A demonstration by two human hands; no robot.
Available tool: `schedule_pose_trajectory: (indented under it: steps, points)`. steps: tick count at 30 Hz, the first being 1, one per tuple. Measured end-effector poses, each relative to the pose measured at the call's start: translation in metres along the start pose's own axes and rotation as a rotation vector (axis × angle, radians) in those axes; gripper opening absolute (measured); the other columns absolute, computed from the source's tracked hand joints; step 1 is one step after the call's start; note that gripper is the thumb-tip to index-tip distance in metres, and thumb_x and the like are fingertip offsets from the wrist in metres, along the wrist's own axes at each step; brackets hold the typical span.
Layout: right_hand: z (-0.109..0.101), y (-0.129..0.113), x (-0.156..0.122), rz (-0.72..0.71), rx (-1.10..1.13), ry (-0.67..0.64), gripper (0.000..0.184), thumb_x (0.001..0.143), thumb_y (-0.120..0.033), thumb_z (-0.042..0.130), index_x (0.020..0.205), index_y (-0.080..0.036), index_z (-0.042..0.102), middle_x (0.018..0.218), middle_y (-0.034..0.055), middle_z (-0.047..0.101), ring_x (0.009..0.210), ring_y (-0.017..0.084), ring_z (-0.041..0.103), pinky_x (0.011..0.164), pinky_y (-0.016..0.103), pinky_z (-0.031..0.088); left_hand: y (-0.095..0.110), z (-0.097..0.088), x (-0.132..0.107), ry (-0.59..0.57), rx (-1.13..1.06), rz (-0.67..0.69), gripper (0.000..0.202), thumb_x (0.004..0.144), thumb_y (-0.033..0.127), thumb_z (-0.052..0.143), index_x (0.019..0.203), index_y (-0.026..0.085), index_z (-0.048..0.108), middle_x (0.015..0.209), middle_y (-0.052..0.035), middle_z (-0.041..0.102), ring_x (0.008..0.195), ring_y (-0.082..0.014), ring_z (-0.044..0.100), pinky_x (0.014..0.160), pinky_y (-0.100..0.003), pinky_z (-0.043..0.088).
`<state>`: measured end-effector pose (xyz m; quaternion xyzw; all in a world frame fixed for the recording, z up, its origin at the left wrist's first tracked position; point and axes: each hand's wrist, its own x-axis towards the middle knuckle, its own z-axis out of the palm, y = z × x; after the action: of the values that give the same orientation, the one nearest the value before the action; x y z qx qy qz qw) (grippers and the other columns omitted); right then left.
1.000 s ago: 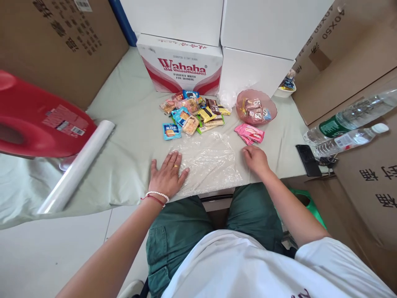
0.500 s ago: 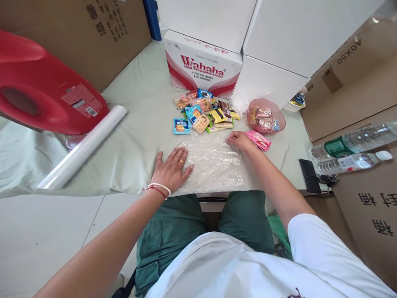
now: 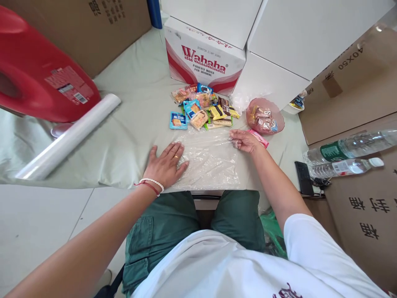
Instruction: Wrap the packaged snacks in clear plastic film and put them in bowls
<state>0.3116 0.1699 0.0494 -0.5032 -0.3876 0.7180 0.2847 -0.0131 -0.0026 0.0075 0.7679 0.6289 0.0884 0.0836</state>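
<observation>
A sheet of clear plastic film (image 3: 211,163) lies wrinkled on the cloth-covered table in front of me. Fingers apart, my left hand (image 3: 166,164) rests flat on the table at the film's left edge. My right hand (image 3: 243,140) pinches the film's upper right corner and raises its far edge a little. Just beyond the film is a pile of small wrapped snacks (image 3: 198,118). A pink packet (image 3: 259,138) is partly hidden behind my right hand. Farther right, a pink glass bowl (image 3: 269,128) holds several wrapped pieces.
A roll of clear film (image 3: 71,136) lies at left beside a large red jug (image 3: 46,70). The Wahaba-like printed white-and-red carton (image 3: 203,58) stands behind the snacks. Plastic bottles (image 3: 350,145) and a black phone (image 3: 304,178) lie at the right edge.
My right hand has lifted the film's far corner slightly and turned, folding its far edge up. My left hand stays flat. The view has shifted slightly.
</observation>
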Motion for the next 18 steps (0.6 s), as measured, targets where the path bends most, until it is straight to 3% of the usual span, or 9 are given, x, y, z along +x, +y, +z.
schedule_pose_trajectory:
  steps: [4,8,10,12,15,18]
  points:
    - [-0.015,-0.009,-0.008,-0.228,-0.064,0.208,0.045,0.057,-0.028,0.095,0.087,-0.022,0.063,0.064,-0.0087,0.051,0.051,0.006,0.036,0.046,0.02,0.029,0.0,0.0,0.0,-0.012,0.016,-0.006,0.071,0.107,0.054,0.023,0.169,0.022,0.028,0.174,-0.0122,0.031,0.162,-0.0302,0.028,0.13,-0.067,0.001]
    - [-0.05,-0.022,-0.029,-0.478,-0.512,0.593,0.022,0.078,-0.036,0.076,0.09,-0.022,0.064,0.077,-0.0009,0.062,0.065,0.014,0.052,0.062,0.028,0.045,0.001,-0.002,0.0,-0.015,0.016,-0.01,0.071,0.107,0.054,0.022,0.169,0.021,0.029,0.175,-0.0123,0.031,0.163,-0.0296,0.028,0.13,-0.067,0.0]
    - [-0.068,-0.026,-0.04,-0.451,-0.871,0.765,0.022,0.083,-0.041,0.07,0.091,-0.02,0.068,0.087,0.0054,0.069,0.081,0.021,0.061,0.078,0.036,0.051,0.002,-0.003,0.0,-0.022,0.014,-0.014,0.071,0.106,0.054,0.023,0.169,0.021,0.028,0.175,-0.0123,0.031,0.162,-0.0306,0.028,0.13,-0.067,0.002]
    - [-0.079,-0.025,-0.049,-0.344,-1.186,0.824,0.033,0.085,-0.049,0.07,0.098,-0.019,0.073,0.1,0.0122,0.073,0.1,0.03,0.063,0.093,0.045,0.051,0.002,-0.004,0.0,-0.029,0.015,-0.017,0.071,0.106,0.054,0.024,0.169,0.022,0.028,0.174,-0.0122,0.031,0.162,-0.0314,0.028,0.13,-0.067,0.003]
    - [-0.084,-0.017,-0.055,-0.234,-1.441,0.796,0.059,0.082,-0.059,0.075,0.125,-0.017,0.073,0.129,0.0207,0.069,0.122,0.04,0.057,0.102,0.053,0.047,0.003,-0.004,0.0,-0.019,0.017,-0.013,0.071,0.106,0.053,0.024,0.169,0.022,0.028,0.174,-0.0128,0.032,0.162,-0.0314,0.029,0.13,-0.067,0.003]
    - [-0.082,-0.013,-0.056,-0.094,-1.487,0.718,0.079,0.078,-0.058,0.081,0.144,-0.021,0.063,0.142,0.0214,0.063,0.127,0.042,0.055,0.103,0.052,0.047,0.003,-0.004,0.0,-0.006,0.021,-0.012,0.07,0.106,0.053,0.024,0.169,0.022,0.03,0.174,-0.0132,0.033,0.162,-0.032,0.03,0.13,-0.067,0.004]
